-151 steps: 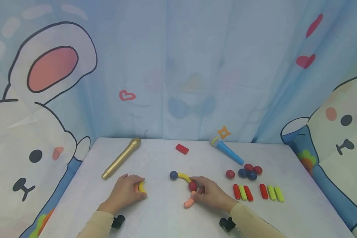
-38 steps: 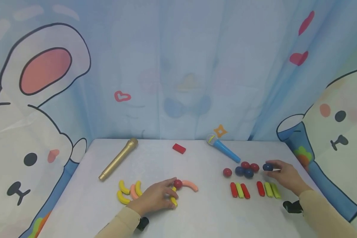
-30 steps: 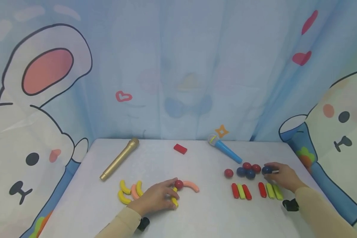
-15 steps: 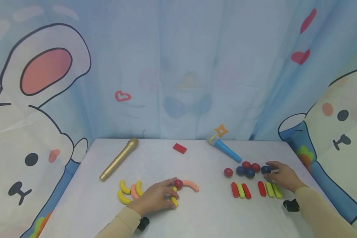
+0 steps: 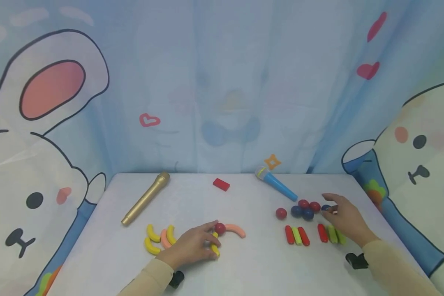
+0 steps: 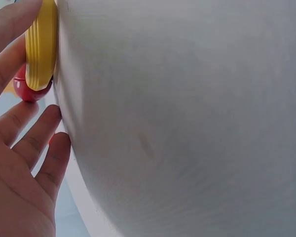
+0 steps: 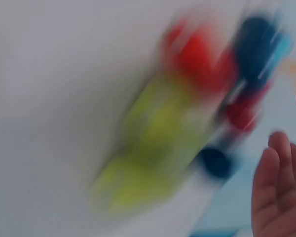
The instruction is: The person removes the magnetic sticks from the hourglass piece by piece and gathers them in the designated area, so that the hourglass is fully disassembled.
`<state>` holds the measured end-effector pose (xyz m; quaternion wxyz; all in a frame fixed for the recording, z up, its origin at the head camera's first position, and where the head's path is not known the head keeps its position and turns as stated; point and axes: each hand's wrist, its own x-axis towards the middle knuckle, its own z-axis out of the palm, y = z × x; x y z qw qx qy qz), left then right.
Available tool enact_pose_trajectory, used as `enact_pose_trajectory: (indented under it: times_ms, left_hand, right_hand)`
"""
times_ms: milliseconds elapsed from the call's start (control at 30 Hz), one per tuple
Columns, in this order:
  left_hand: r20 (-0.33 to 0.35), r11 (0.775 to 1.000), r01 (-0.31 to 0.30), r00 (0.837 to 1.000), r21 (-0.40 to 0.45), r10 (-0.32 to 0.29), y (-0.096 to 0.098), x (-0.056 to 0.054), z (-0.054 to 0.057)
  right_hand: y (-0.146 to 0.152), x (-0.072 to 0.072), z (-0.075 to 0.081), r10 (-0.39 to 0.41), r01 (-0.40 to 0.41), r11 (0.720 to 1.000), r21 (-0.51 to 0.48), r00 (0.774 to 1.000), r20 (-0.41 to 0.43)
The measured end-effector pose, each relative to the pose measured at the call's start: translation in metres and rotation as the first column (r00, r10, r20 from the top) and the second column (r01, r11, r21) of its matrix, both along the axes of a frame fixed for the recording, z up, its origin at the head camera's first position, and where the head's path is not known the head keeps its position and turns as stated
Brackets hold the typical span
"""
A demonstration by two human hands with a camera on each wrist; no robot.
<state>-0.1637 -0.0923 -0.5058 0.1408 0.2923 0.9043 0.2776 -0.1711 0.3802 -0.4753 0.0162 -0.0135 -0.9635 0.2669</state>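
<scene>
My left hand point(image 5: 192, 243) pinches a curved yellow rod point(image 5: 215, 246) between thumb and fingers near the table's middle. Its index fingertip reaches a red ball point(image 5: 220, 228), which touches the rod's far end; a curved pink rod point(image 5: 235, 230) extends right from the ball. In the left wrist view, thumb and a finger lie against the yellow rod point(image 6: 41, 47). My right hand point(image 5: 345, 214) hovers with parted fingers just behind a blue ball point(image 5: 326, 208), partly hidden by them. That ball sits at the right of a cluster of red and blue balls point(image 5: 308, 214). The right wrist view is blurred.
Loose yellow and pink curved rods point(image 5: 164, 238) lie left of my left hand. Red and green straight rods point(image 5: 297, 236) lie in two groups at right. Toward the back are a gold microphone point(image 5: 146, 199), a red block point(image 5: 221, 184) and a blue microphone point(image 5: 277, 183).
The blue ball has come off the yellow rod and been carried right to the ball cluster, where my right hand has let go. My left hand moved from the loose rods to the joined pieces.
</scene>
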Motion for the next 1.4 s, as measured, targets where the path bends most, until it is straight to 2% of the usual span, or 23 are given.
enact_pose_trajectory:
  times_ms: [100,200,267,367,467,667,733,967,1067,1233,1400]
  left_hand:
    - [0.005,1.000,-0.011,1.000,-0.002,0.011,-0.001,0.001,0.001]
    - [0.016,1.000,-0.015,1.000,-0.008,0.015,-0.003,0.003,0.002]
    - [0.019,1.000,-0.008,1.000,-0.012,0.008,-0.003,0.004,0.002]
    - [0.018,1.000,0.011,1.000,-0.018,-0.010,-0.003,0.005,0.002]
    - [0.004,1.000,0.015,1.000,-0.019,-0.015,-0.003,0.007,0.002]
    - [0.007,0.999,-0.028,1.000,-0.025,0.028,-0.006,0.007,0.004]
    - [0.013,0.999,-0.032,0.999,-0.025,0.032,-0.007,0.006,0.004]
    - [0.045,0.999,-0.032,0.999,0.019,0.031,-0.007,0.001,0.002]
    - [0.045,0.999,-0.040,0.998,0.019,0.039,-0.007,0.000,0.001]
    - [0.059,0.998,-0.045,0.997,0.034,0.043,-0.009,-0.001,0.000]
    - [0.075,0.998,-0.035,0.997,0.058,0.030,-0.010,-0.002,0.000]
  right_hand:
    - [-0.053,0.002,0.012,0.124,-0.124,0.991,-0.052,0.992,0.005]
    - [-0.108,0.004,0.014,0.278,-0.269,0.955,-0.128,0.959,0.060]
    - [-0.142,0.005,0.009,0.367,-0.351,0.923,-0.158,0.926,0.091]
    - [-0.182,0.004,-0.002,0.459,-0.432,0.882,-0.189,0.879,0.131]
    - [-0.206,0.001,-0.014,0.496,-0.464,0.863,-0.198,0.854,0.160]
    - [-0.219,-0.005,-0.024,0.480,-0.461,0.876,-0.142,0.860,0.172]
    - [-0.220,-0.006,-0.024,0.490,-0.472,0.871,-0.138,0.855,0.171]
    - [-0.228,-0.006,-0.019,0.579,-0.580,0.813,-0.049,0.796,0.176]
    - [-0.229,-0.007,-0.019,0.598,-0.603,0.797,-0.026,0.782,0.175]
    - [-0.229,-0.008,-0.021,0.596,-0.602,0.798,-0.020,0.784,0.173]
    - [-0.230,-0.006,-0.023,0.591,-0.603,0.797,0.029,0.789,0.166]
